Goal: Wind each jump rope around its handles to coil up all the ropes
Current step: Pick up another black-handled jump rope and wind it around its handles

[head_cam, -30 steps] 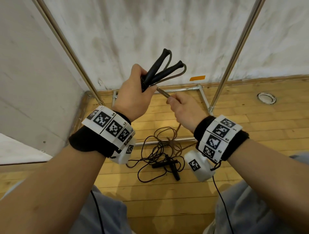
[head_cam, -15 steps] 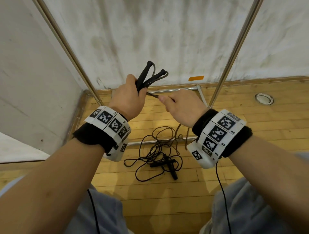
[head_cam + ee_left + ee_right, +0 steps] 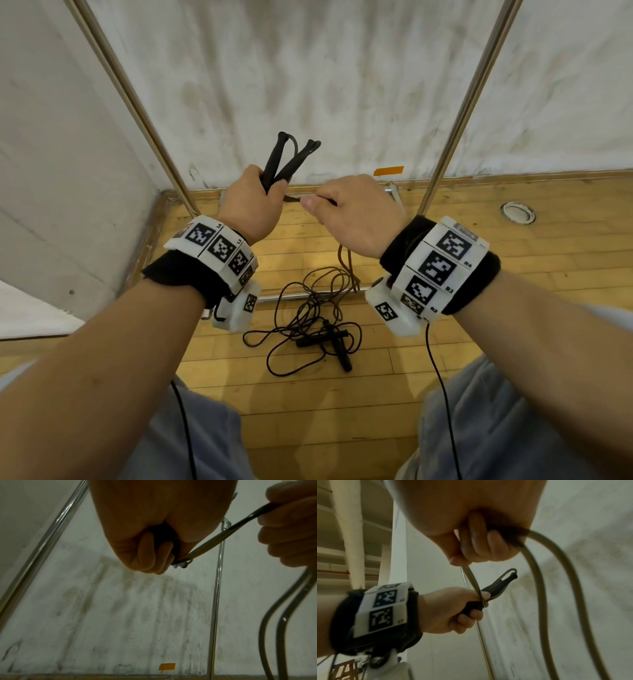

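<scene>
The left hand gripped both black handles upright; the right hand pinched their doubled rope taut beside it, above another tangled rope on the floor

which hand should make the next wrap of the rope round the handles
Right. The right hand already pinches the doubled rope running taut to the handles, so it is free to circle. The left hand grips both handles and should hold them steady.
</scene>
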Available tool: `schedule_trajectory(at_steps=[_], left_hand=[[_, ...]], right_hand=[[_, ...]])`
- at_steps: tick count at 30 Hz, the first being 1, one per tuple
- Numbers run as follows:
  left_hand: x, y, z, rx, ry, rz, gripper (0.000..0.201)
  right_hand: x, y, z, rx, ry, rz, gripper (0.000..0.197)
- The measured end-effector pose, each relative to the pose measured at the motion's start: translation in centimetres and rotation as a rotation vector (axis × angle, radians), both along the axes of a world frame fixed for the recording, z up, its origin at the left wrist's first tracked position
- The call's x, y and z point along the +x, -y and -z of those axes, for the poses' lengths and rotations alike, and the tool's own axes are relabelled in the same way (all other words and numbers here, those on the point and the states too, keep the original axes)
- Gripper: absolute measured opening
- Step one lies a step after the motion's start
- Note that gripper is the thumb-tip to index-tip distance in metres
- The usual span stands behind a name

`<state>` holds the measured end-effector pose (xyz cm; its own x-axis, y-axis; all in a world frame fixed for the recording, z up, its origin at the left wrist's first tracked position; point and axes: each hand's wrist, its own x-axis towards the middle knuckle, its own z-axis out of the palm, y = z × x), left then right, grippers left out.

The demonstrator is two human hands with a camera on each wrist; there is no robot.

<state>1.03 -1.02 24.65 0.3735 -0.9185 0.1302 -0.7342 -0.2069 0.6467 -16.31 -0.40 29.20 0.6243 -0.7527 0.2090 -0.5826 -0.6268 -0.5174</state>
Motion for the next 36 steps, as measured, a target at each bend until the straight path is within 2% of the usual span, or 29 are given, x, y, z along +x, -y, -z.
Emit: schedule_trajectory(at_steps=[4,8,11,13,15,17,20,24,27,31,36], left_hand=[[-0.2,-0.8,-0.3,0.019,0.030,0.086,0.026],[-0.7,-1.8,-0.4,0.019,0.054,0.208,0.021],[-1.5,-2.2,0.1,0.068,0.207,0.235,0.038],[-2.0,-2.2,0.7,0.101,0.338,0.230,0.047],[-2.4,-2.3,1.1,0.131,0.392,0.247,0.042],[-3.0,-2.5,1.4,0.160,0.399,0.276,0.029],[-4.1,-2.9,1.5,0.211,0.432,0.305,0.021],[-4.9,-3.3,1.8,0.221,0.494,0.428,0.016],[-4.9,-3.5,1.5,0.166,0.457,0.521,0.015],[-4.4,-4.0,0.2,0.035,0.296,0.621,0.014],[-4.4,-4.8,-1.8,-0.073,0.101,0.621,0.015]], right_hand=[[-0.6,0.5,-0.8,0.000,0.074,0.077,0.051],[-1.2,0.8,-1.4,0.119,0.228,0.121,0.046],[-1.2,0.3,-1.6,0.320,0.301,0.064,0.038],[-1.1,-0.1,-1.5,0.356,0.275,0.026,0.033],[-1.1,-0.2,-1.2,0.283,0.232,0.035,0.031],[-1.4,0.2,-0.9,0.163,0.195,0.079,0.034],[-1.9,1.4,-0.4,0.000,0.104,0.155,0.040],[-2.8,3.5,0.3,-0.059,-0.020,0.267,0.045],[-3.4,4.7,0.8,0.026,0.020,0.301,0.048],[-4.7,6.0,0.6,0.166,0.085,0.249,0.060],[-5.6,6.8,0.8,0.428,0.146,0.151,0.049]])
